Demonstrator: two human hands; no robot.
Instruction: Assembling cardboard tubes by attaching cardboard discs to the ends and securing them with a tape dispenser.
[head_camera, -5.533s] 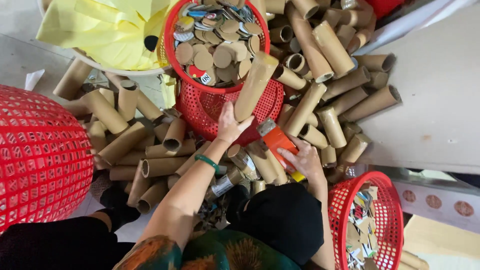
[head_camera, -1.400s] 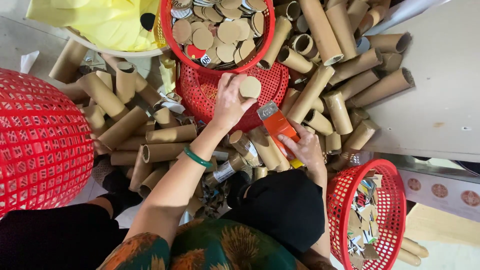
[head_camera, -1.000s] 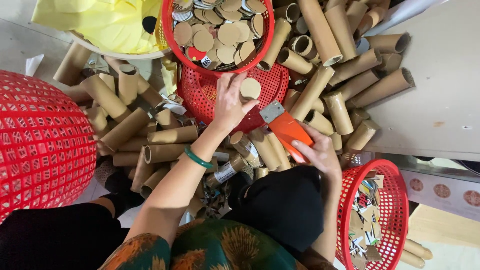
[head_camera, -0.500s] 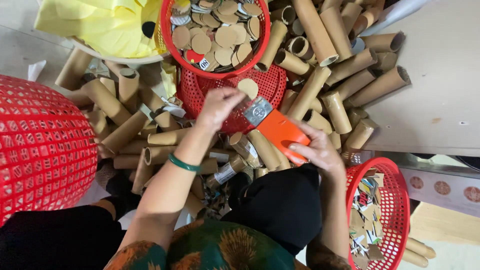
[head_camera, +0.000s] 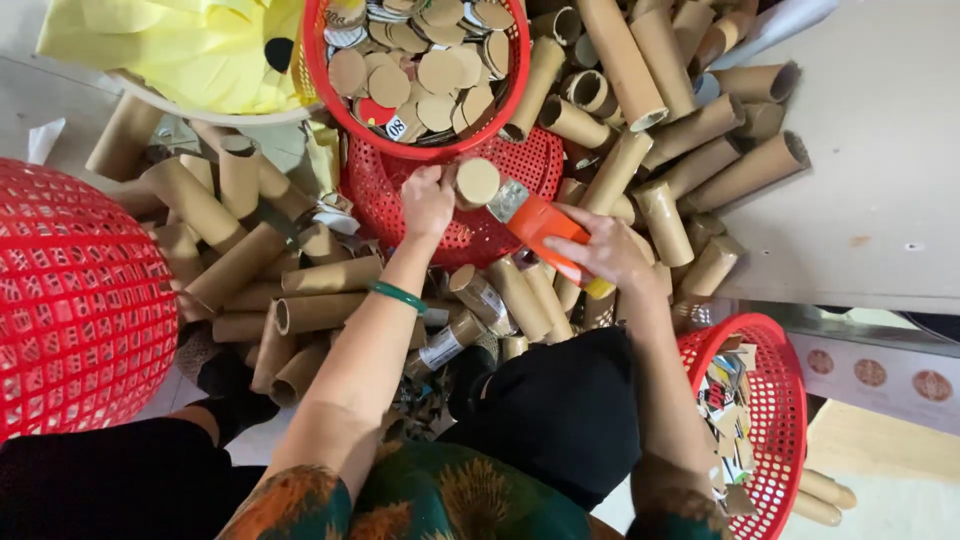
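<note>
My left hand grips a short cardboard tube held end-on over an overturned red mesh basket. My right hand holds an orange-handled scraper, and its metal blade touches the tube's capped end. A green bangle rings my left wrist. Just above stands a red basket filled with several round cardboard discs. Cardboard tubes lie heaped all around the hands.
A big overturned red basket sits at the left. A smaller red basket with paper scraps stands at the lower right. Yellow cloth lies in a tub at the top left. A grey floor slab spreads to the right.
My left hand put down a long tube and picked up a short one. My right hand raised the scraper from the pile and brought its blade against the tube's end.
</note>
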